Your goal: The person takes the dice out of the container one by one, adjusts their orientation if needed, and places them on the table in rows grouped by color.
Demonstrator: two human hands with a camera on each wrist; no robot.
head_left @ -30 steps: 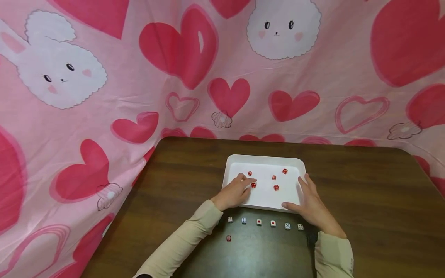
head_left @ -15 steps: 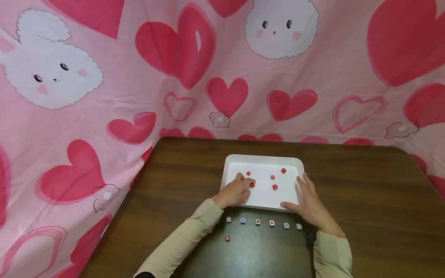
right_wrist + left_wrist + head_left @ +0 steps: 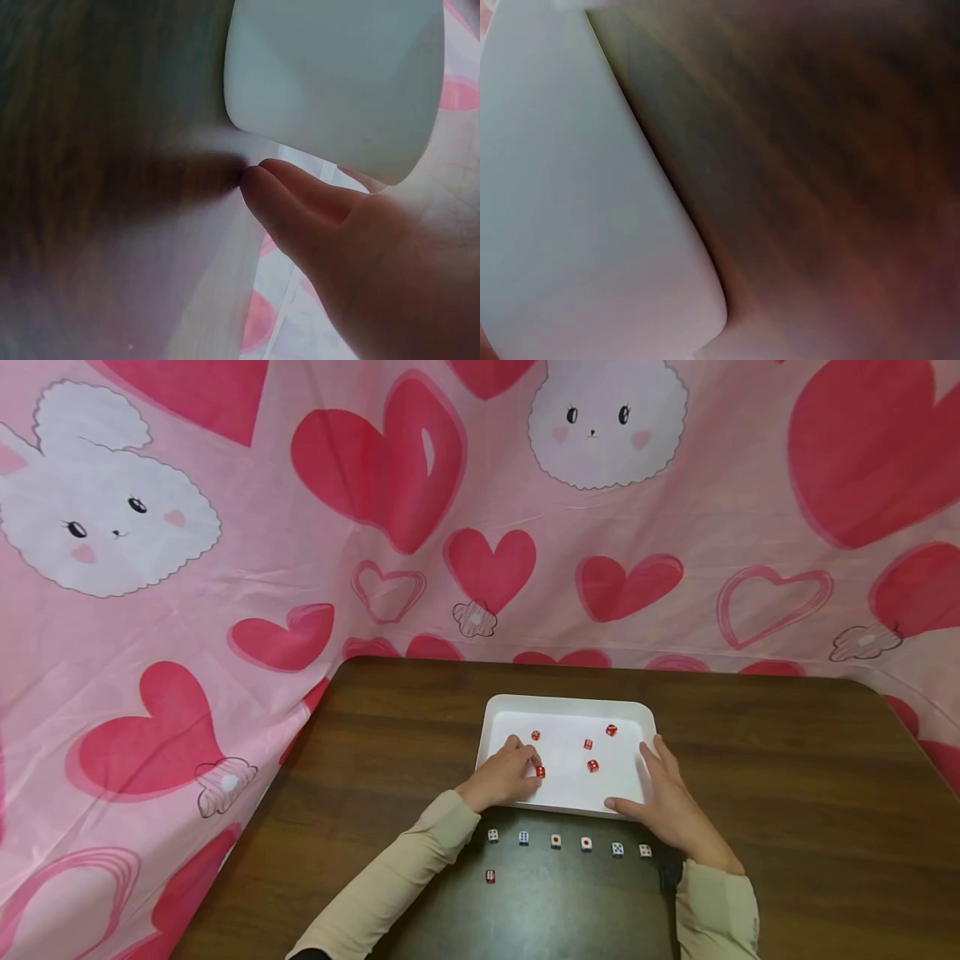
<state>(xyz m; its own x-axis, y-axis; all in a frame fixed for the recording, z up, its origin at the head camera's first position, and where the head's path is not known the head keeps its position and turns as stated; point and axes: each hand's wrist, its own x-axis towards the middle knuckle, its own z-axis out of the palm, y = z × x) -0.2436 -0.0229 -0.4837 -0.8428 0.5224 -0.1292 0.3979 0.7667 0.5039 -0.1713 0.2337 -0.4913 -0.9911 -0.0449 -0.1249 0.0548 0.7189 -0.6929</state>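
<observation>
In the head view, my left hand (image 3: 508,772) reaches over the near-left part of the white tray (image 3: 566,789). Its thumb and index finger pinch a red die (image 3: 541,772) close to the tray floor. At the tray's near-right corner, my right hand (image 3: 675,802) holds the tray, thumb over the near rim and fingers along the right side. Several other red dice lie inside, among them one die (image 3: 593,766) near the middle. The right wrist view shows fingers (image 3: 289,199) beside the tray's outer wall (image 3: 330,82). The left wrist view shows only tray wall (image 3: 592,195) and tabletop.
A row of several white dice (image 3: 556,842) lies on the dark mat (image 3: 570,910) in front of the tray. Below the row's left end sits a lone red die (image 3: 491,877). The brown wooden table (image 3: 405,710) meets a pink heart-printed curtain (image 3: 487,643) behind.
My left fingers have drawn together on the red die. That die has shifted slightly toward the tray's near side. The right hand keeps its place at the tray corner.
</observation>
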